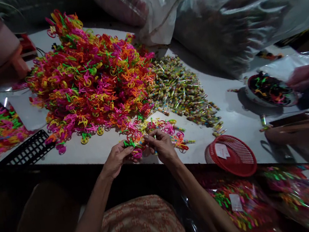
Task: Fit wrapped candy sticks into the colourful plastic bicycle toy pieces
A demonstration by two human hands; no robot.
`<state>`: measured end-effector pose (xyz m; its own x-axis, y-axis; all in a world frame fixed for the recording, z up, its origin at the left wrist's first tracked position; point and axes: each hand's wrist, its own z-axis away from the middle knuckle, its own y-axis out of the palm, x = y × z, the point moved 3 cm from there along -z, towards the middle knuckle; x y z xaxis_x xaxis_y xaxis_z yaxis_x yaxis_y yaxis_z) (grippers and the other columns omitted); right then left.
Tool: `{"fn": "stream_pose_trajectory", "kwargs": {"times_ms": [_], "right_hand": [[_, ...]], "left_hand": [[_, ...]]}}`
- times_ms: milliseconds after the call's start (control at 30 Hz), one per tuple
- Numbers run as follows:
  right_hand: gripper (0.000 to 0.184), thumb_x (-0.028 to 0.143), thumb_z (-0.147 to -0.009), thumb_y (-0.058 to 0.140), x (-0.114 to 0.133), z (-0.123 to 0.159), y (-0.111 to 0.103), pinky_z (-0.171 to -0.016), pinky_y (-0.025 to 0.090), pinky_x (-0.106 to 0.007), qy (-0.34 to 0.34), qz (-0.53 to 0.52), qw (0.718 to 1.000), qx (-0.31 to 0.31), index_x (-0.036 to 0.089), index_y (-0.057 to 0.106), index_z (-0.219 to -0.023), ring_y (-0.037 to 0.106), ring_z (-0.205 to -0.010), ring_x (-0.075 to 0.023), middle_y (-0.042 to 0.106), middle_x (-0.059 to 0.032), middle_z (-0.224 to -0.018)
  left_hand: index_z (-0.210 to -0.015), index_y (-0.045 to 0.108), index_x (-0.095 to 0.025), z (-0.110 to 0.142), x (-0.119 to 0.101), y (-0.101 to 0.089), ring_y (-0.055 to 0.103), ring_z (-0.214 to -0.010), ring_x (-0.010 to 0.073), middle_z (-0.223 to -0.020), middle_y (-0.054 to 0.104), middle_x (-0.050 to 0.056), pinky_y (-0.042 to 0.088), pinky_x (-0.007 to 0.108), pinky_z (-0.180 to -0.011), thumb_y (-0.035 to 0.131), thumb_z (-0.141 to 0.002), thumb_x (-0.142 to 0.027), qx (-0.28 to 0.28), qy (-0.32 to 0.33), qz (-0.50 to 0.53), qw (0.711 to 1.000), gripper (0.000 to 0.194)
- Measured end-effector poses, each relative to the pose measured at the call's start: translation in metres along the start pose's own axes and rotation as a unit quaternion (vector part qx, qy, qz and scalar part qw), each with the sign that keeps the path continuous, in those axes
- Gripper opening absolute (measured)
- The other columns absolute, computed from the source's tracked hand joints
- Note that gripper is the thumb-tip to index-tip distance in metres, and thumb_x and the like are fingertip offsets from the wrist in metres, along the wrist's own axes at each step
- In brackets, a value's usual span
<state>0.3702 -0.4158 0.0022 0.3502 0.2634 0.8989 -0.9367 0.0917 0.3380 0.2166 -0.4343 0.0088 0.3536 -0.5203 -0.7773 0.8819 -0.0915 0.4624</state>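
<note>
My left hand point(117, 157) and my right hand point(161, 143) meet at the near edge of the white table point(95, 150). Both are closed in a pinch on small bright plastic toy pieces point(135, 141), green, pink and orange. A small loose cluster of the same pieces point(170, 129) lies just beyond my right hand. A big heap of neon plastic pieces point(87, 75) rises behind, in pink, orange, yellow and green. To its right spreads a pile of small wrapped tube-like items point(182, 88).
A red mesh basket point(234, 154) tips over the table edge at right. A black grid tray point(27, 150) lies at left. Another person's hand point(306, 74) and a bowl of pieces point(269, 91) are far right. Large plastic bags point(238, 14) sit behind; filled bags point(271, 199) lie below.
</note>
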Motion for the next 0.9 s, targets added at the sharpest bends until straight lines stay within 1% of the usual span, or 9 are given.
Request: {"fn": "stream_pose_trajectory", "kwargs": {"times_ms": [67,167,233,300,433,633,667,800,900], "right_hand": [[0.037,0.041,-0.057,0.082,0.001,0.001,-0.001,-0.03,0.035,-0.018,0.002,0.008,1.0,0.015,0.019,0.052,-0.06,0.042,-0.03,-0.0057,0.064,0.0026,-0.051],[0.036,0.039,-0.057,0.082,0.002,0.003,-0.002,-0.031,0.035,-0.018,0.001,0.01,0.999,0.032,0.019,0.052,-0.06,0.041,-0.029,-0.006,0.058,0.0056,-0.044],[0.035,0.039,-0.058,0.082,0.001,0.006,-0.002,-0.031,0.033,-0.018,-0.013,0.011,1.0,0.024,0.019,0.052,-0.059,0.04,-0.029,-0.006,0.054,0.0073,-0.041],[0.034,0.04,-0.06,0.08,0.002,0.01,-0.004,-0.031,0.032,-0.018,-0.04,0.022,0.999,0.001,0.02,0.053,-0.059,0.041,-0.03,-0.0063,0.054,0.0071,-0.042],[0.031,0.041,-0.067,0.076,0.008,0.023,-0.005,-0.033,0.031,-0.019,-0.109,0.09,0.989,-0.051,0.02,0.055,-0.059,0.044,-0.033,-0.007,0.055,0.0056,-0.044],[0.026,0.039,-0.07,0.075,0.023,0.029,-0.009,-0.035,0.033,-0.02,-0.153,0.189,0.967,-0.072,0.021,0.059,-0.062,0.044,-0.035,-0.0075,0.052,0.006,-0.042],[0.025,0.039,-0.069,0.075,0.025,0.027,-0.013,-0.035,0.033,-0.02,-0.151,0.19,0.967,-0.08,0.021,0.059,-0.062,0.044,-0.035,-0.0074,0.052,0.0059,-0.043],[0.029,0.041,-0.064,0.077,0.035,0.01,-0.034,-0.032,0.03,-0.019,-0.105,0.136,0.982,-0.083,0.019,0.057,-0.062,0.041,-0.033,-0.0063,0.058,0.0045,-0.048],[0.032,0.041,-0.061,0.079,0.037,0.004,-0.044,-0.031,0.03,-0.019,-0.093,0.094,0.987,-0.087,0.018,0.056,-0.061,0.041,-0.033,-0.0053,0.063,0.0027,-0.054]], "left_hand": [[-0.089,0.064,-0.014,0.001,0.001,0.0,0.064,-0.054,0.0144,-0.068,0.069,0.004,0.051,0.023,-0.052,0.078,-0.065,-0.035,0.02,-0.006,-0.001,1.0,0.035],[-0.09,0.065,-0.014,0.002,0.004,0.0,0.065,-0.055,0.0157,-0.067,0.068,0.004,0.052,0.024,-0.052,0.078,-0.065,-0.037,0.051,-0.026,0.009,0.998,0.037],[-0.09,0.066,-0.014,0.004,0.005,0.002,0.065,-0.055,0.0157,-0.066,0.068,0.005,0.052,0.025,-0.054,0.079,-0.065,-0.037,0.07,-0.041,0.016,0.997,0.037],[-0.089,0.066,-0.013,0.005,0.007,0.005,0.063,-0.053,0.0142,-0.066,0.067,0.005,0.052,0.025,-0.053,0.079,-0.064,-0.037,0.071,-0.04,0.022,0.996,0.037],[-0.084,0.066,-0.012,0.005,0.011,0.011,0.059,-0.05,0.0116,-0.065,0.067,0.003,0.05,0.024,-0.051,0.081,-0.061,-0.037,0.032,-0.003,0.013,0.999,0.037],[-0.081,0.065,-0.013,-0.004,0.015,0.015,0.056,-0.049,0.0097,-0.062,0.065,0.001,0.048,0.021,-0.048,0.079,-0.06,-0.042,-0.045,0.06,-0.074,0.994,0.038],[-0.081,0.066,-0.013,-0.006,0.013,0.016,0.057,-0.05,0.0102,-0.063,0.066,0.001,0.048,0.021,-0.047,0.079,-0.061,-0.043,-0.039,0.06,-0.082,0.994,0.039],[-0.074,0.065,-0.014,-0.016,-0.003,0.027,0.058,-0.049,0.0118,-0.059,0.066,0.003,0.047,0.022,-0.046,0.077,-0.062,-0.048,0.032,0.047,-0.095,0.994,0.038],[-0.067,0.063,-0.014,-0.023,-0.009,0.036,0.058,-0.047,0.0117,-0.055,0.064,0.003,0.048,0.023,-0.048,0.076,-0.063,-0.05,0.05,0.049,-0.094,0.993,0.039]]}}
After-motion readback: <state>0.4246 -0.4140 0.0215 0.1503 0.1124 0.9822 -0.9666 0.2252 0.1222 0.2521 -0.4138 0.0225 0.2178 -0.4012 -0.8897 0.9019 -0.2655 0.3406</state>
